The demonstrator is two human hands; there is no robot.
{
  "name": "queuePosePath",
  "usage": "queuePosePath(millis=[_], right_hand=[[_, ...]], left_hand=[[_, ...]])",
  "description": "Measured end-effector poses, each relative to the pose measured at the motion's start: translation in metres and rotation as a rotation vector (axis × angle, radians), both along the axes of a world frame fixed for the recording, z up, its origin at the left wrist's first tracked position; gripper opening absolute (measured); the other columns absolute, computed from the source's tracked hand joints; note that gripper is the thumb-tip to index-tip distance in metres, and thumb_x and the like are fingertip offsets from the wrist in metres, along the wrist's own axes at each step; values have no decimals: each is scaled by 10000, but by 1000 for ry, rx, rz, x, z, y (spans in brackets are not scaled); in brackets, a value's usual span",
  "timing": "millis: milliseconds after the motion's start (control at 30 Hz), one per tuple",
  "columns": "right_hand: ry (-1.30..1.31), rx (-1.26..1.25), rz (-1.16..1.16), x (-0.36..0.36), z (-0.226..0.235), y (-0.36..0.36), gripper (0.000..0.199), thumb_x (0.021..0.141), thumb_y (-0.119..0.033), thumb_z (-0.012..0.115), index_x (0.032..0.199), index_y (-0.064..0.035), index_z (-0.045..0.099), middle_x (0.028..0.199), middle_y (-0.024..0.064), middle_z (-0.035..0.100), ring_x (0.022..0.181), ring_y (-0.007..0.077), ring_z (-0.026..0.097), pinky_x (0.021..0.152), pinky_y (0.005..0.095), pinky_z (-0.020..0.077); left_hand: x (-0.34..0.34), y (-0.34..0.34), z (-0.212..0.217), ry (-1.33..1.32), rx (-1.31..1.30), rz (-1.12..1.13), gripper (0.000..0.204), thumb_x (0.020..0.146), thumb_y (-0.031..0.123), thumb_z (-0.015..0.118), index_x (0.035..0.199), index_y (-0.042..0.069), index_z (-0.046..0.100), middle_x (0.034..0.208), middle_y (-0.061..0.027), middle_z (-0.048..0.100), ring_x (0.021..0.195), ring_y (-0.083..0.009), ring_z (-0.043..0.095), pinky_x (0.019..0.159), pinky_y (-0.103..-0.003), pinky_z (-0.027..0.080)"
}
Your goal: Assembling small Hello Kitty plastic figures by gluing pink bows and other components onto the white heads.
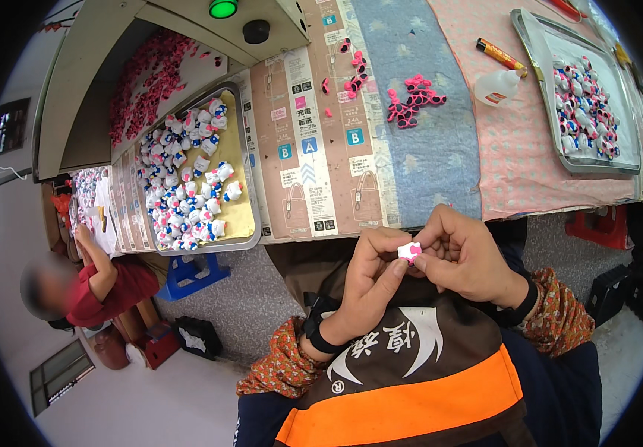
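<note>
Between the fingertips of both hands is a small white and pink figurine part (409,252), held just off the table's near edge above my lap. My left hand (370,277) pinches it from the left with thumb and forefinger. From the other side, my right hand (464,257) grips it with thumb and curled fingers. Beyond the hands, small pink and black pieces (413,100) lie clustered on the blue cloth (444,164). More loose pink and black pieces (353,78) are scattered on the printed cardboard to the left.
A metal tray (250,194) of white, blue and pink figurines stands left. At right, another tray (571,165) holds white and pink parts, near a white squeeze bottle (494,88) and an orange-yellow tube (502,56). A machine housing (187,16) covers many pink pieces. A person (116,290) sits far left.
</note>
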State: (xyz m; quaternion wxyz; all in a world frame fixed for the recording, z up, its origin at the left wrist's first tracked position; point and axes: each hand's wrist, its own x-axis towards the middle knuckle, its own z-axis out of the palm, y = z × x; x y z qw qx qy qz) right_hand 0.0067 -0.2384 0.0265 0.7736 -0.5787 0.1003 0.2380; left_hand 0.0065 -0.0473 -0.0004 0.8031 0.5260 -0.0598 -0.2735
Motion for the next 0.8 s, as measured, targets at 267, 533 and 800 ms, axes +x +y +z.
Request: queuePosePath(millis=[267, 533, 800], right_hand=[[9, 43, -23, -3, -2, 1, 172, 862, -21, 706, 879, -39, 536, 750, -62, 543, 647, -38, 466, 540, 148, 371], [-46, -26, -47, -5, -3, 4, 179, 846, -11, 706, 870, -39, 532, 747, -68, 538, 643, -44, 433, 530, 150, 353], [-36, -2, -43, -5, -2, 4, 173, 846, -10, 705, 873, -39, 536, 748, -71, 533, 645, -47, 428, 537, 146, 352]], left_hand=[[-2, -2, 2, -96, 38, -2, 240, 1007, 63, 496, 1231, 5, 434, 1207, -134, 505, 1065, -159, 534, 948, -321, 454], [-2, -2, 2, -176, 62, -4, 232, 1007, 8, 475, 1233, -4, 424, 1223, -126, 486, 1077, -145, 526, 960, -295, 447], [-3, -2, 3, -157, 53, 3, 216, 1007, 10, 475, 1216, -3, 422, 1219, -125, 486, 1083, -142, 521, 955, -294, 448]])
